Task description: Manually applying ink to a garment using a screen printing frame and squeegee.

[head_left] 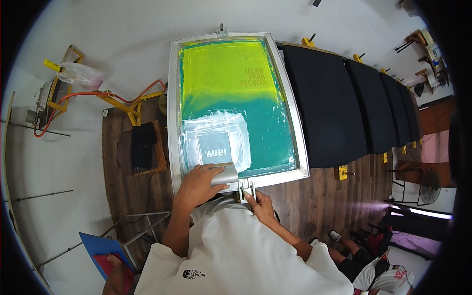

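In front of me lies a silk-screen frame [298, 142] with a pale metal rim. Its mesh is yellow-green at the far end and teal toward me. White ink [240, 132] is smeared around a small stencil at the near left. My left hand [197, 186] is wrapped over a grey squeegee [225, 174] at the near edge of the mesh, beside the ink. My right hand [261, 206] grips a slotted metal bracket [247, 189] on the frame's near rim, with the thumb against it. Its other fingers are partly hidden.
Black fabric-covered boards [324, 108] run in a row to the right, with yellow clamps [342, 172] along them. An orange hose [147, 89] hangs at the left near a stool with dark cloth [142, 145]. People sit at the lower right and lower left. A fan [428, 187] stands far right.
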Tool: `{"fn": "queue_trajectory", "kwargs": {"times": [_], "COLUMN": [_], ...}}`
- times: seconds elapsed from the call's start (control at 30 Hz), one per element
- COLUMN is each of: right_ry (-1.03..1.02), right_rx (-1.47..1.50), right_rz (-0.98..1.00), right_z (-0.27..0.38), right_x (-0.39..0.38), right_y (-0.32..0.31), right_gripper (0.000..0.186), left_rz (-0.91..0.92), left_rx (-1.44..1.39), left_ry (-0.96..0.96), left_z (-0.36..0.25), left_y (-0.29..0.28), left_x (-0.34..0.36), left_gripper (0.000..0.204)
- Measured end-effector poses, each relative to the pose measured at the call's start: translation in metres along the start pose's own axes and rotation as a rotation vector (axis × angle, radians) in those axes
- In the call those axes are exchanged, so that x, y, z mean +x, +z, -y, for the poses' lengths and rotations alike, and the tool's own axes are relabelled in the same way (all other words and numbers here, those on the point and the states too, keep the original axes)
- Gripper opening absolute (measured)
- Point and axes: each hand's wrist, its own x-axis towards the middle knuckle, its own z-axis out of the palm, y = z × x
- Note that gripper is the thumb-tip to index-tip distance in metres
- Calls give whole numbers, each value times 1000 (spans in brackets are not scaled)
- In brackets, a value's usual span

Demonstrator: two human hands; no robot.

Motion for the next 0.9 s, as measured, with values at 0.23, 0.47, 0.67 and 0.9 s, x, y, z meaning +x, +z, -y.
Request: {"fn": "queue_trajectory", "kwargs": {"times": [0.23,0.47,0.67,0.9], "right_ry": [8,2,7,2], "right_rx": [37,32,41,34], "right_rz": [-2,5,13,10], "right_z": [3,2,5,2], "right_x": [2,2,2,1], "right_y": [1,2,1,1], "right_gripper": [35,32,32,32], "left_rz": [-10,-28,-21,-15], "left_rx": [-17,-24,-35,-32], "left_ry": [28,51,38,50], "left_z": [2,3,1,2], "left_y": [-1,-3,-6,-5], "left_x": [0,2,3,4], "left_gripper": [56,53,52,53]}}
